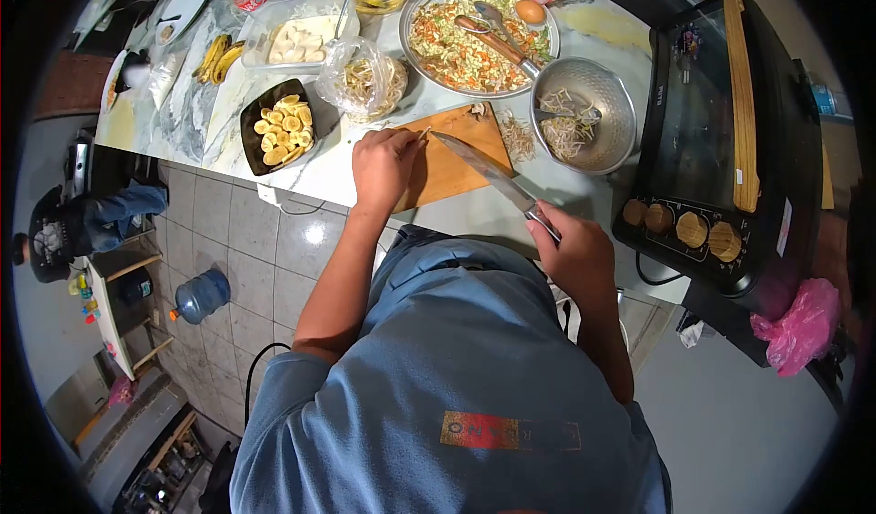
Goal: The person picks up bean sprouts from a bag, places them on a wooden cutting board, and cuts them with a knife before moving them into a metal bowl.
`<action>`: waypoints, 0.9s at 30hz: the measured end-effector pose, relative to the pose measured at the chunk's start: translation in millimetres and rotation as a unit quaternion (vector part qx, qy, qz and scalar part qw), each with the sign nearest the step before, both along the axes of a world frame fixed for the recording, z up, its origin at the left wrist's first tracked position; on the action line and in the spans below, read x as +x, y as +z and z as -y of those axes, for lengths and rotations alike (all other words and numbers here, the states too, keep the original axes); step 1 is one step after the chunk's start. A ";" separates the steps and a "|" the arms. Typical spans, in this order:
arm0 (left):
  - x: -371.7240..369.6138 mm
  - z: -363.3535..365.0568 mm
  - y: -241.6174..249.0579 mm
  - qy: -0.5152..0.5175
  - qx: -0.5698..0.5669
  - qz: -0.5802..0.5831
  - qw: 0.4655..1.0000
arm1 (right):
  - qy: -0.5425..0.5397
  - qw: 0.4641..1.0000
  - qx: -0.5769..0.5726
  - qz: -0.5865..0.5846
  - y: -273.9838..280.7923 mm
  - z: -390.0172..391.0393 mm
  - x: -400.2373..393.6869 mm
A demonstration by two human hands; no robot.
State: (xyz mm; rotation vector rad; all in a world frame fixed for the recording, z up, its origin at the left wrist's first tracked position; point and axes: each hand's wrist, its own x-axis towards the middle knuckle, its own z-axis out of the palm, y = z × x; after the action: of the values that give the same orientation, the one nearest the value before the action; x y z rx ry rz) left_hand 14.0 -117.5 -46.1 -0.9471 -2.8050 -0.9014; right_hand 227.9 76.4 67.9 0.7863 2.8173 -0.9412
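My right hand (pixel 579 249) is wrapped round the handle of a kitchen knife (pixel 484 169), its blade slanting over the wooden cutting board (pixel 456 172) with the tip towards my left fingers. At the board's left side, my left hand (pixel 383 167) is closed in a pinch; a thin pale bean sprout (pixel 424 133) pokes out from the fingertips. Just right of the board lies a small heap of sprout scraps (pixel 518 138). Beyond it stands a metal colander (pixel 620 113) holding bean sprouts (pixel 568 126). A plastic bag of sprouts (pixel 368 83) sits behind my left hand.
A large tray (pixel 408 35) holds chopped vegetables, spoons and an egg (pixel 529 11). Left are a dark bowl (pixel 251 140) of banana slices and a plastic tub (pixel 258 35) of white pieces. A black oven (pixel 693 103) stands right. Another person (pixel 82 227) is far left.
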 end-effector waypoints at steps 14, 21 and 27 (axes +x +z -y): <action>-1.6 0.7 -4.0 -0.001 0.003 -0.027 1.000 | 0.008 1.000 0.022 0.016 -0.4 3.0 -10.5; -3.8 2.9 -8.2 0.009 0.013 -0.037 0.999 | 0.006 0.999 0.030 0.042 1.4 4.1 -7.9; -5.7 6.5 6.8 0.017 -0.006 -0.032 0.999 | -0.011 0.997 0.050 0.056 6.2 4.7 -6.4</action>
State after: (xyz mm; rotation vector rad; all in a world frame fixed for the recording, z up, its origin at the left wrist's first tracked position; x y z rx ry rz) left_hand 8.3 -124.0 -39.2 -0.9107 -2.7665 -0.8365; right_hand 221.5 71.8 74.1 0.8545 2.7817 -0.7392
